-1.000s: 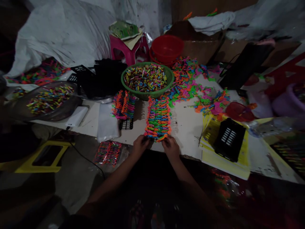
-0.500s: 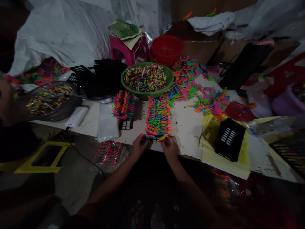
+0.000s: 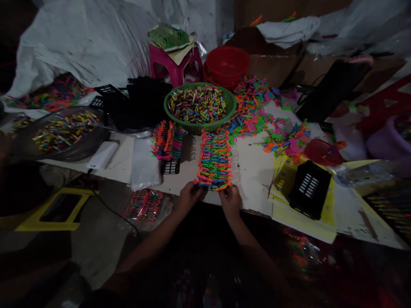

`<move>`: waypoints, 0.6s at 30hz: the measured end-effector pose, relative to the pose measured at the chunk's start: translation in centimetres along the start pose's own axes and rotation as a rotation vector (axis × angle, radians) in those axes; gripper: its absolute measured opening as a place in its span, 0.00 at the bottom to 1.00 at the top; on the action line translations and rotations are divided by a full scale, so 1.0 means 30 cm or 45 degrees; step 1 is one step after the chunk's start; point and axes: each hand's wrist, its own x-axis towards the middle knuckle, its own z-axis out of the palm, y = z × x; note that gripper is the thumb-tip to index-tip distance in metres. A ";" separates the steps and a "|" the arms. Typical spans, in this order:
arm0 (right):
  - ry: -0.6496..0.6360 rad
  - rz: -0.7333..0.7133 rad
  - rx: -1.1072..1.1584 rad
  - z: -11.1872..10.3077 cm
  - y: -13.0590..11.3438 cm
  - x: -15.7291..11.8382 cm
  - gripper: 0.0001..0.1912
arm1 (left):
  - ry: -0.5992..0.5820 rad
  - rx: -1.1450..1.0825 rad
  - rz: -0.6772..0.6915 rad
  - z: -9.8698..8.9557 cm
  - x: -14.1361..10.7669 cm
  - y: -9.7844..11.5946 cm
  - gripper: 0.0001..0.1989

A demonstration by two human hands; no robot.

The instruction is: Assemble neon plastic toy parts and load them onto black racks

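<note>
Rows of small colourful plastic pieces with looped ends [image 3: 214,158] lie across a black slotted plastic card [image 3: 210,187] at the table's front edge. At the card's near left corner, my left hand [image 3: 189,196] pinches the end of a plastic piece, its fingers closed. My right hand [image 3: 231,200] is closed at the near right corner, where a green and orange piece meets the fingertips. The exact grip is partly hidden by both hands. Left of them, another bundle of colourful pieces [image 3: 167,141] sits on a second black card [image 3: 170,167].
Behind stands a green bowl [image 3: 233,105] of small colourful tubes, with loose plastic pieces [image 3: 253,113] heaped beside it. A clear plastic bag [image 3: 145,164] lies left. To the right, a black tray [image 3: 310,188] rests on yellow sheets [image 3: 303,226]. Another person's hand [image 3: 4,147] shows far left.
My hands stay at the card's near corners, and the end pieces there have shifted slightly. The other person's hand at the far left has moved down and mostly out of view.
</note>
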 end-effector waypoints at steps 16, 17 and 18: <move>-0.063 0.266 0.181 -0.012 0.040 -0.017 0.13 | 0.060 -0.040 0.043 0.005 -0.006 -0.015 0.05; -0.066 0.231 0.131 -0.014 0.043 -0.019 0.12 | 0.058 -0.047 0.049 0.004 -0.006 -0.013 0.05; -0.066 0.192 0.077 -0.015 0.044 -0.020 0.12 | 0.052 -0.055 0.049 0.003 -0.006 -0.011 0.05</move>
